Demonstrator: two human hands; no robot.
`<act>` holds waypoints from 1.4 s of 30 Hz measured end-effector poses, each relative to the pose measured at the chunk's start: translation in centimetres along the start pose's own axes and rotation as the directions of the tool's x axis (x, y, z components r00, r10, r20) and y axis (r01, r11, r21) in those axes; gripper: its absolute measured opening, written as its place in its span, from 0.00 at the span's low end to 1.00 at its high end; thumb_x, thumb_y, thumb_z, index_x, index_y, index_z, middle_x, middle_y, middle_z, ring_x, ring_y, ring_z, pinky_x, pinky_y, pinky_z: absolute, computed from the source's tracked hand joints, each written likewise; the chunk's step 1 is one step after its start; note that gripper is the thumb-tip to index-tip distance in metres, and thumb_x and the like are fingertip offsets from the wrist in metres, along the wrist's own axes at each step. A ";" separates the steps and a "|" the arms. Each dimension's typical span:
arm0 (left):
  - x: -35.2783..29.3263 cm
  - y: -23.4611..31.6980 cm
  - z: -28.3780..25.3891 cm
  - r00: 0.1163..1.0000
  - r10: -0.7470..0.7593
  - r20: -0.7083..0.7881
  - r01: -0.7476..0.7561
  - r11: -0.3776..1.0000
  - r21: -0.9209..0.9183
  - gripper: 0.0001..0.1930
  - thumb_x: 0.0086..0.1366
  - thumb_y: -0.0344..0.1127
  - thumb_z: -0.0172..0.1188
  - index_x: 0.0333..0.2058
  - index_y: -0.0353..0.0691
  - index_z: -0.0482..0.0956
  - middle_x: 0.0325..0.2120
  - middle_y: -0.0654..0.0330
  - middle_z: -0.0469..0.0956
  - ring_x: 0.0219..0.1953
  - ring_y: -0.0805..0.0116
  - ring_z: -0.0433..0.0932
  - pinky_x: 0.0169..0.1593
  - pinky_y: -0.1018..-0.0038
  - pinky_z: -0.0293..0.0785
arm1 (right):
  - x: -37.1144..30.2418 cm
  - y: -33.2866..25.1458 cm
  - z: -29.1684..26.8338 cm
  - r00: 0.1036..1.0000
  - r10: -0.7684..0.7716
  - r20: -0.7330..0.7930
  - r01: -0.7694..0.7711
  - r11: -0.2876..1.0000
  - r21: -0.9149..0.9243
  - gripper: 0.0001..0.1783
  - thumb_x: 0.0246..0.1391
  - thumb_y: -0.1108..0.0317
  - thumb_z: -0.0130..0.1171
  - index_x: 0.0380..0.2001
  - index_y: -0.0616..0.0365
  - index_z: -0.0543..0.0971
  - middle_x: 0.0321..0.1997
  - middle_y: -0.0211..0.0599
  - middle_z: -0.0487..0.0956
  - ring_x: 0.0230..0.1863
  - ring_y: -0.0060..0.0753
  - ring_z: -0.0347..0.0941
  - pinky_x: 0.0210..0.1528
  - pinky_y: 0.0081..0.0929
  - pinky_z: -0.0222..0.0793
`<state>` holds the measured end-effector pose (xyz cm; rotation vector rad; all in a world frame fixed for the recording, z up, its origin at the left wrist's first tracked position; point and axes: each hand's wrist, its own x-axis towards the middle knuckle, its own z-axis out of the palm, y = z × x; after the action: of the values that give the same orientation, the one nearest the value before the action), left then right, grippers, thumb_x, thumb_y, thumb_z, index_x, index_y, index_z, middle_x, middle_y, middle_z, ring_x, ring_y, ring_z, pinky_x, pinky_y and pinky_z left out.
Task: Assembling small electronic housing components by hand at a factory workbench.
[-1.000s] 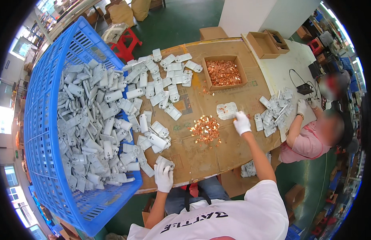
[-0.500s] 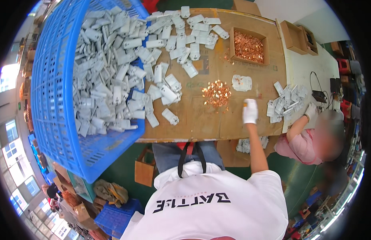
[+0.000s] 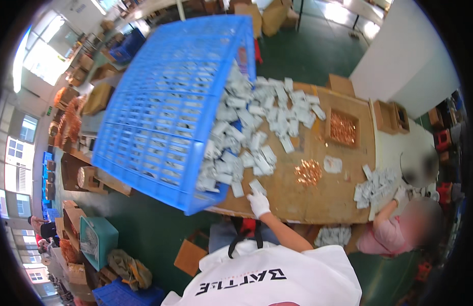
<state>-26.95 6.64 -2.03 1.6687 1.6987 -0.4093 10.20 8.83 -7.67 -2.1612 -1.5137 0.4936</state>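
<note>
My right hand (image 3: 259, 205), in a white glove, is at the near edge of the cardboard-covered table (image 3: 308, 206). Its fingers reach out to a flat white plastic piece (image 3: 257, 186) and appear to touch the piece's near end. Many similar pieces (image 3: 279, 109) lie loose beyond it, spilling from a tipped blue plastic crate (image 3: 194, 171) on the left. To the hand's right a heap of small copper-coloured parts (image 3: 308, 172) lies on the cardboard, with a whitish flat piece (image 3: 333, 164) beside it. My left hand is not in view.
A cardboard box (image 3: 342, 145) of copper-coloured parts stands at the table's far right. Another pile of white pieces (image 3: 374, 187) lies near the right edge. There, a person in pink has a gloved hand (image 3: 399, 194) at the white table. A small wooden stool (image 3: 190, 256) stands below.
My right hand has moved left from beside the copper-coloured heap to a white piece near the crate. The view has turned, so the crate and table appear farther right and lower.
</note>
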 end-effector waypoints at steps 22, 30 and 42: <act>11.3 -0.5 -6.0 0.953 0.212 0.218 -0.260 0.939 0.224 0.16 0.62 0.41 0.50 0.44 0.42 0.80 0.47 0.49 0.77 0.50 0.49 0.76 0.53 0.57 0.72 | 2.0 -0.9 -0.3 0.943 0.283 -0.175 -0.274 0.959 0.076 0.07 0.48 0.73 0.54 0.32 0.48 0.76 0.45 0.48 0.76 0.41 0.59 0.74 0.42 0.45 0.71; 12.9 9.5 -3.7 0.934 0.183 0.306 -0.301 0.865 0.402 0.17 0.62 0.42 0.49 0.45 0.44 0.81 0.49 0.49 0.77 0.51 0.49 0.76 0.53 0.56 0.72 | 1.6 2.8 0.9 0.941 0.322 -0.102 -0.322 0.947 0.023 0.09 0.52 0.71 0.49 0.36 0.51 0.77 0.35 0.48 0.79 0.38 0.54 0.77 0.39 0.49 0.74; 7.3 24.8 -6.0 0.842 0.449 0.301 -0.525 0.811 0.258 0.18 0.62 0.48 0.48 0.39 0.43 0.81 0.41 0.46 0.79 0.46 0.48 0.78 0.51 0.59 0.72 | -1.3 5.9 -4.7 0.903 0.423 -0.076 -0.428 0.901 -0.066 0.06 0.53 0.68 0.51 0.30 0.51 0.78 0.34 0.42 0.77 0.37 0.49 0.76 0.37 0.46 0.75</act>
<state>-4.02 18.89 3.49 2.1344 1.0086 -0.6281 16.87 5.11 -6.99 -2.5588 -1.0379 0.5080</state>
